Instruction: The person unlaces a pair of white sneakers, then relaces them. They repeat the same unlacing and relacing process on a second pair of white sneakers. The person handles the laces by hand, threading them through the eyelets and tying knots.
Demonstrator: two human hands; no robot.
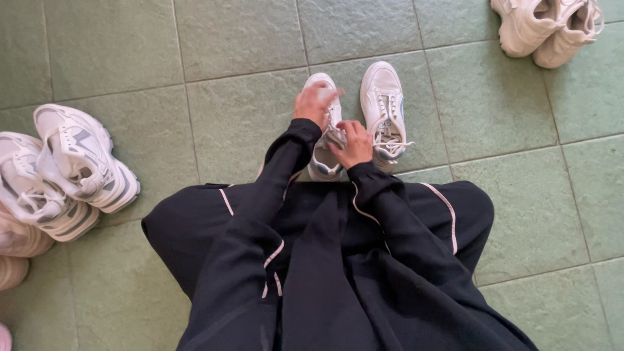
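Two white sneakers stand side by side on the green tiled floor in front of my knees. My left hand point(313, 104) rests over the middle of the left sneaker point(323, 83), its fingers blurred. My right hand point(354, 143) grips the tongue and opening of that same shoe near its heel. The right sneaker point(383, 104) stands untouched beside it, with white laces loose over its tongue. Both arms wear black sleeves with thin pale piping.
A pile of white and grey sneakers point(58, 169) lies at the left edge. Another white pair point(546, 26) sits at the top right corner. My dark clothing point(325, 273) fills the lower middle. Green floor tiles point(507, 117) lie all around.
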